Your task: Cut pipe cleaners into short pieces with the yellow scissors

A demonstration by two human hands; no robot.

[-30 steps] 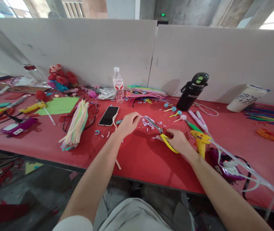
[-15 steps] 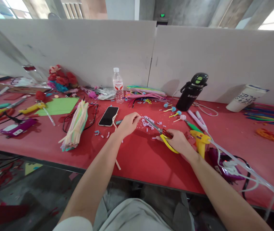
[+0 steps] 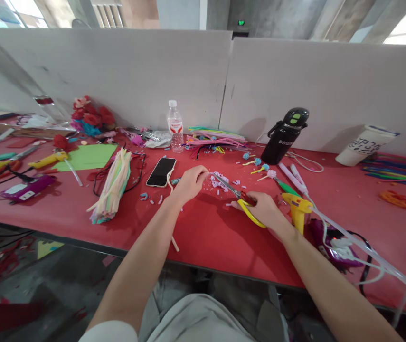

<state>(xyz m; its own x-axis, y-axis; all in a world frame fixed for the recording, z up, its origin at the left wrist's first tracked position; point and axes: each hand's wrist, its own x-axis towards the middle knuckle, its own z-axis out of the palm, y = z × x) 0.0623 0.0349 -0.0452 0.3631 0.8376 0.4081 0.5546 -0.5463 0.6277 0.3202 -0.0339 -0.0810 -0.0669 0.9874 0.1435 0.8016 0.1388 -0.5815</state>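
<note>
My left hand (image 3: 191, 184) is closed in a pinch, with a small pale lilac tip of pipe cleaner (image 3: 208, 174) showing at the fingertips. My right hand (image 3: 261, 207) grips scissors (image 3: 248, 213) with yellow and red handles. Their blades point up and left over a pile of short lilac pipe cleaner pieces (image 3: 220, 181). A cream strand (image 3: 175, 243) lies below my left forearm. Left of that arm are a phone (image 3: 161, 172) and a bundle of pastel pipe cleaners (image 3: 112, 187).
A yellow glue gun (image 3: 298, 209) stands by my right wrist, with a purple power strip (image 3: 331, 244) and cords behind it. Farther back are a black flask (image 3: 284, 137), a water bottle (image 3: 175, 128), a white cup (image 3: 364, 146) and small pompom-tipped stems (image 3: 262, 168). A partition (image 3: 135, 80) closes the table's back.
</note>
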